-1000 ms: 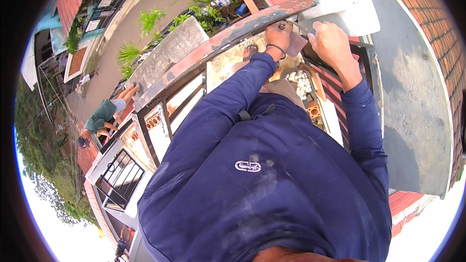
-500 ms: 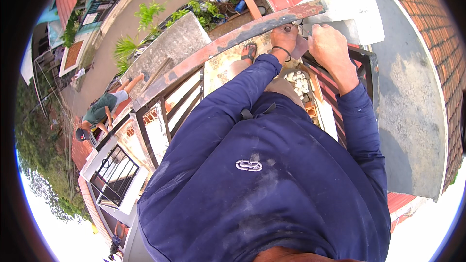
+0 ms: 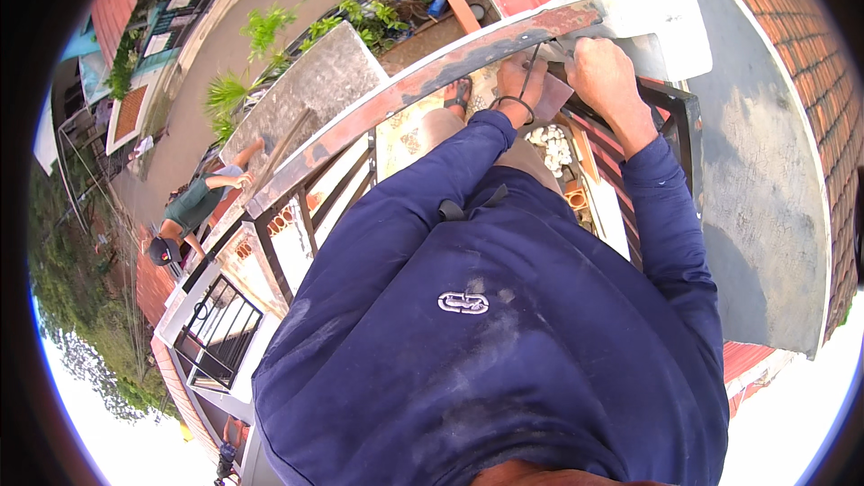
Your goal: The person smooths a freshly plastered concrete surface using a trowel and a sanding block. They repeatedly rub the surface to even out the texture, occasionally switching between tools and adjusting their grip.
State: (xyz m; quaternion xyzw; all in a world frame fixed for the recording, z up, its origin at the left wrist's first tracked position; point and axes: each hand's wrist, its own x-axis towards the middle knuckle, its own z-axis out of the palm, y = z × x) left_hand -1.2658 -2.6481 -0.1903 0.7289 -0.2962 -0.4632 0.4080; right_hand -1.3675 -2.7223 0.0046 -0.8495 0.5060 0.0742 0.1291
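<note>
Close under the far end of a curved metal rail, my two hands work side by side. The rail's paint is worn, in patches of red, brown and black. My left hand is closed, with a small brown flat sheet, like sandpaper, projecting from it toward the right. A dark band circles that wrist. Curled into a fist against the rail's end, my right hand hides whatever its fingers hold. A white wall end lies just beyond it.
Dark metal railing bars run below the rail on both sides. A person in a green shirt bends over at the left. Grey ledge and tiled roof lie right. White stones sit below my hands.
My left hand has shifted slightly down and left with the brown sheet; my right hand has moved slightly left. The person in green has bent further and moved an arm.
</note>
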